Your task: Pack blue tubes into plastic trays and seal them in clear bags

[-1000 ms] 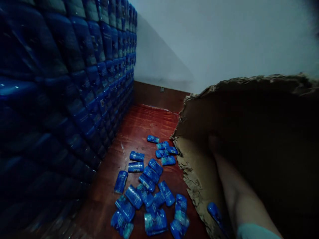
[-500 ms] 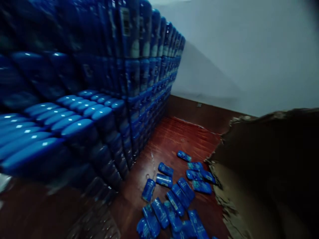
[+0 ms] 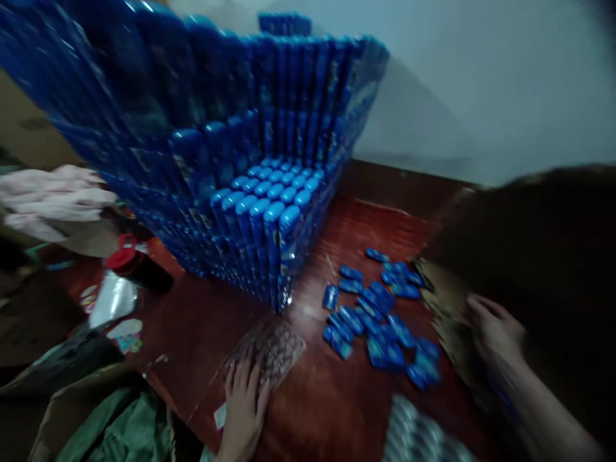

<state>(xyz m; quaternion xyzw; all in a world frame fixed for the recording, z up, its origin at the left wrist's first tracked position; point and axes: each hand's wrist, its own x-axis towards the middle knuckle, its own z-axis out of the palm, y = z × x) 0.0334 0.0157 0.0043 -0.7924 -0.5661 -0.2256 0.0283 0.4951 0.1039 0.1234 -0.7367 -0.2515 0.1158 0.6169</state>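
Note:
My left hand (image 3: 243, 398) lies with fingers spread on the near edge of a clear moulded plastic tray (image 3: 283, 350) on the red-brown tabletop. At the right, my right hand (image 3: 495, 327) is closed at the torn edge of a big dark cardboard box (image 3: 543, 237), its fingertips blurred. Between the hands, several small blue packs (image 3: 370, 301) lie loose in a scattered pile. Beyond them rises a tall stepped stack of the same blue packs (image 3: 279, 192), standing upright in rows.
A dark bottle with a red lid (image 3: 128, 256) lies tilted at the left, near a clear plastic bag (image 3: 113, 298). Pink cloth (image 3: 52, 196) is heaped farther back. Another ridged tray (image 3: 423, 433) sits at the front edge. Green cloth (image 3: 115, 427) fills an open container at lower left.
The view has swung left and back, showing more of the stack and the bottle. Both hands have come into view, the left on the clear tray, the right at the box.

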